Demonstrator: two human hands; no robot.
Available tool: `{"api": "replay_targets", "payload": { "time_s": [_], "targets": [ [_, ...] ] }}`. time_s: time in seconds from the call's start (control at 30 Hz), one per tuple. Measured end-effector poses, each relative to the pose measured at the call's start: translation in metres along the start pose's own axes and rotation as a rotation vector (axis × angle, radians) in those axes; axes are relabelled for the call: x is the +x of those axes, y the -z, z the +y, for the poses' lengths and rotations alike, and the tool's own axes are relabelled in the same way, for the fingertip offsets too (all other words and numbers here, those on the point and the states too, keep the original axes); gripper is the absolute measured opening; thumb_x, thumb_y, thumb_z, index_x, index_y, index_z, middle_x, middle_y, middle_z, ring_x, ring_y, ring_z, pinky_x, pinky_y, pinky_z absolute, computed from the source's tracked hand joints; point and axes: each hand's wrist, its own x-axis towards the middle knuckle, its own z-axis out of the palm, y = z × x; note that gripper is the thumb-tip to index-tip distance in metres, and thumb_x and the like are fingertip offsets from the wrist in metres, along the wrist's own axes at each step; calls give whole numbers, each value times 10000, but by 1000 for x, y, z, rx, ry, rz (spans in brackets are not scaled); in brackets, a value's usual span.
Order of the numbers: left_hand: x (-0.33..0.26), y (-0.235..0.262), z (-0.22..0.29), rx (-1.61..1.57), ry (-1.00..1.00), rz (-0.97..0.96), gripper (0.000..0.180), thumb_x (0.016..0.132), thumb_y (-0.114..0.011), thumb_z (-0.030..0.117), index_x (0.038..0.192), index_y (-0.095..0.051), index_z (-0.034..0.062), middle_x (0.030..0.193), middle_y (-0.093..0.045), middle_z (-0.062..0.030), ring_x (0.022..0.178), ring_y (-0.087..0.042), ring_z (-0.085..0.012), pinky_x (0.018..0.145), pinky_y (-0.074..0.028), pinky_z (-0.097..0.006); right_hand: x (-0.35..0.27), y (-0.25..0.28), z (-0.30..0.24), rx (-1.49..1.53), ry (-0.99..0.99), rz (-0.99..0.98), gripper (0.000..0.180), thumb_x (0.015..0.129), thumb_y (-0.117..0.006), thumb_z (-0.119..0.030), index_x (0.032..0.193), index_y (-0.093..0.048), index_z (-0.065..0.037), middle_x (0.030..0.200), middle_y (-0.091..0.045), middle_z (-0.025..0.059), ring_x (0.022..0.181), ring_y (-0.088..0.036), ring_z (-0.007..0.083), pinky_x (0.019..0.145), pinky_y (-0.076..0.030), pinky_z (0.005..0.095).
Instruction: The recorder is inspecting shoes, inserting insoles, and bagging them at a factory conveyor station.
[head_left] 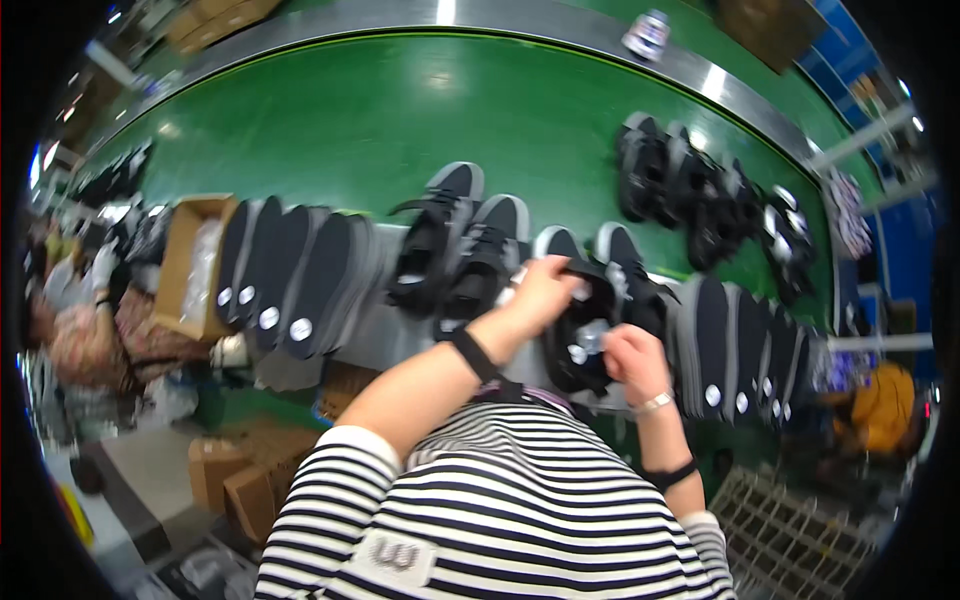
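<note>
A black shoe [568,345] with a grey toe stands right in front of me, its opening toward me. My left hand [543,292] is closed on the shoe's tongue at the far end of the opening. Just right of the opening, my right hand [637,362] has its fingers pressed together on a small clear piece [592,338], blurred and too small to name. The matching black shoe [620,255] stands close on the right, partly behind my right hand. Another pair, a left shoe [440,225] and a right shoe [487,255], stands to the left.
Dark insoles with round white stickers stand in a left row [325,280] and a right row [712,335]. A cardboard box [190,265] stands far left. Several more black shoes [680,180] are on the green conveyor belt [350,110]. A person [95,330] is at far left.
</note>
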Motion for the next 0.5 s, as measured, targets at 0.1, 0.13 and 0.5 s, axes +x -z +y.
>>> {"api": "replay_targets", "payload": {
  "time_s": [0.1, 0.13, 0.5],
  "targets": [
    [-20, -19, 24, 376, -603, 445, 538, 647, -642, 230, 1075, -413, -3, 1065, -427, -192, 1025, -392, -356, 906, -309, -404, -11, -3, -8, 6, 252, 123, 136, 816, -533, -149, 749, -547, -32, 563, -479, -11, 462, -383, 43, 417, -264, 177],
    [-38, -14, 47, 303, -736, 319, 546, 649, -654, 257, 1064, -411, -1, 1064, -421, -189, 1017, -399, -355, 889, -318, -415, -14, -1, -10, 26, 315, 135, 128, 827, -514, -139, 759, -538, -33, 577, -481, -8, 471, -383, 41, 425, -268, 177],
    [-97, 140, 54, 810, -348, 55, 140, 789, -491, 113, 839, -592, 29, 940, -582, -126, 757, -592, -233, 660, -476, -326, -14, -31, -36, -752, 669, 197, 121, 722, -586, -113, 801, -588, -21, 769, -604, 117, 663, -558, 275, 610, -433, 328]
  ]
}}
